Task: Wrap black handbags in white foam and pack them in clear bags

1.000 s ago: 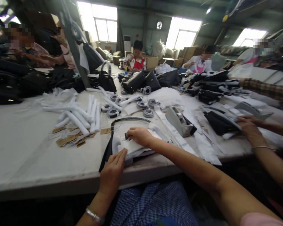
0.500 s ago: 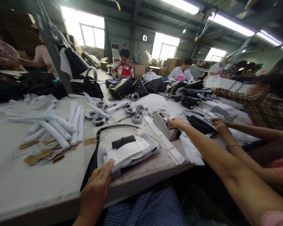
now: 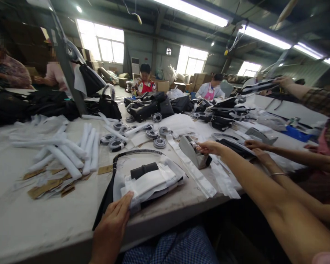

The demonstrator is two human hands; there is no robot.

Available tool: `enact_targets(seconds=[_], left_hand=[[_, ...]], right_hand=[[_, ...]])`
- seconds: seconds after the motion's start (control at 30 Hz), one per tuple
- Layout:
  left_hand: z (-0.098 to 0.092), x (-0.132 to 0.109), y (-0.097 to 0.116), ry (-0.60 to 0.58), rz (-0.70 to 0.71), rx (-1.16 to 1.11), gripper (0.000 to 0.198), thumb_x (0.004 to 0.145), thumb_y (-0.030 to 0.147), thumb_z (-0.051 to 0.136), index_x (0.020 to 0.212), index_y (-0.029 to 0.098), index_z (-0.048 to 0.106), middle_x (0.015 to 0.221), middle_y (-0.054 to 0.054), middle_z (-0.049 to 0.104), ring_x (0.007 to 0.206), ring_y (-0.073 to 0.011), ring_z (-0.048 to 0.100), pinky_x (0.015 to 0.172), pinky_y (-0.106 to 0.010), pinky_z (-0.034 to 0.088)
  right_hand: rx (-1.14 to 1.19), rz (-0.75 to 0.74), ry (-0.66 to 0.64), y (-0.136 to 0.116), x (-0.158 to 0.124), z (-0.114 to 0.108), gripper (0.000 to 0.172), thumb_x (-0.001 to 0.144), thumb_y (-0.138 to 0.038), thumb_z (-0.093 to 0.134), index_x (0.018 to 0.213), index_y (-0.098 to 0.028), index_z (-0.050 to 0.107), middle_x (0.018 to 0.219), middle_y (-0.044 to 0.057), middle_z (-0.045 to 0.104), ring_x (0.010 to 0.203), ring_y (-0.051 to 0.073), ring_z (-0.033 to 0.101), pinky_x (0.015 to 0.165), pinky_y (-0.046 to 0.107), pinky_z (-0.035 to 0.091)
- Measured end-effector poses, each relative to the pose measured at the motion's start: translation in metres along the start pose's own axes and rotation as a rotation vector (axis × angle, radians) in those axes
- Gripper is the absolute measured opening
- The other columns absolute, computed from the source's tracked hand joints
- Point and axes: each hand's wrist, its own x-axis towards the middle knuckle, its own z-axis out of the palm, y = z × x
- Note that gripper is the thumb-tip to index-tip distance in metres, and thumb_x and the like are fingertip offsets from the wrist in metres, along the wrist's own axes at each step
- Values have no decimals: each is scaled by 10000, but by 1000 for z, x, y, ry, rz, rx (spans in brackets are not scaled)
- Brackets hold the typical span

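Observation:
A black handbag [image 3: 106, 200] lies at the table's near edge, with white wrapping sheet [image 3: 151, 182] and a black rolled piece [image 3: 144, 170] on top. My left hand [image 3: 114, 216] rests on its near left corner, fingers stretched flat on the sheet; the thumb is hidden. To the right, my right hand [image 3: 210, 147] is closed at a grey tape dispenser [image 3: 192, 152], its fingertips pinched at the clear tape by the roll. The tape end between the fingers is too small to see well. White strips [image 3: 192, 172] lie beside the dispenser.
White foam tubes [image 3: 66, 154] and brown tags [image 3: 44, 185] lie to the left. Coiled straps [image 3: 159, 142] and black bags [image 3: 145, 106] fill the middle. A co-worker's hands [image 3: 254, 148] work close on my right, near a second dispenser [image 3: 261, 135].
My right hand has shifted slightly at the dispenser, its fingers now drawn closer together. My left hand stays on the bag. A co-worker at the right has raised an arm with a dark item.

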Motion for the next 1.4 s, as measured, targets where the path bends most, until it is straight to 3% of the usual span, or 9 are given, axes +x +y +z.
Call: enact_targets(seconds=[0.17,0.33,0.57,0.8,0.93,1.03,1.17,1.27,1.4], left_hand=[[1,-1,-3,-2,31,4,443,1011,236,377,1437,168,478,1286,-20,685,1079,-197,624,959,-287,469],[0,-2,-3,-14,19,1,527,1003,235,394,1528,221,348,1290,-14,684,1063,-202,637,925,-293,492],[-2,-2,-2,-36,-3,-28,600,990,233,419,1565,261,253,1307,-6,676,1069,-217,648,927,-316,511],[-3,0,-1,-35,-15,-34,584,987,210,424,1554,257,288,1301,0,679,1065,-207,644,910,-300,509],[-1,-1,-2,-19,1,-45,550,992,219,422,1534,228,335,1302,-9,678,1079,-214,634,932,-313,500],[2,-3,-4,-24,-3,-64,511,991,227,426,1501,205,397,1308,-20,675,1088,-221,633,948,-332,504],[1,-5,-3,-68,-63,-91,477,970,191,459,1446,201,471,1315,-32,670,1111,-214,632,961,-322,518],[-5,-2,3,-101,-124,-133,466,943,139,483,1405,189,514,1294,-50,681,1124,-204,634,974,-304,523],[-9,3,8,-116,-245,-169,474,900,98,534,1362,202,550,1210,-64,712,1066,-184,661,931,-284,554]], right_hand=[[32,-38,83,13,-47,-22,235,963,-288,619,856,-96,703,921,128,740,671,92,659,609,149,551],[-14,-128,189,65,-88,-27,295,874,-407,717,855,-114,743,944,144,761,674,123,682,571,175,558],[-132,-180,373,124,-67,-8,388,853,-525,658,779,-147,708,865,138,763,557,131,648,516,235,541],[-519,-308,453,114,-47,-25,228,827,-352,670,672,-187,699,662,59,715,616,196,660,580,274,451],[-751,-421,503,103,-69,-41,179,850,-343,636,793,-208,739,861,95,752,828,256,678,647,292,406],[-1028,-606,440,90,-92,-42,213,898,-362,590,921,-230,756,986,100,758,857,251,682,671,290,407],[-1190,-829,228,60,-119,-8,273,943,-422,541,979,-266,762,988,91,762,858,240,685,742,303,444],[-1136,-914,21,27,-131,43,323,945,-490,530,986,-268,760,957,97,759,867,234,673,783,308,455],[-1079,-1095,-324,-17,-137,123,327,964,-476,511,907,-264,753,824,58,734,740,178,644,690,267,417]])
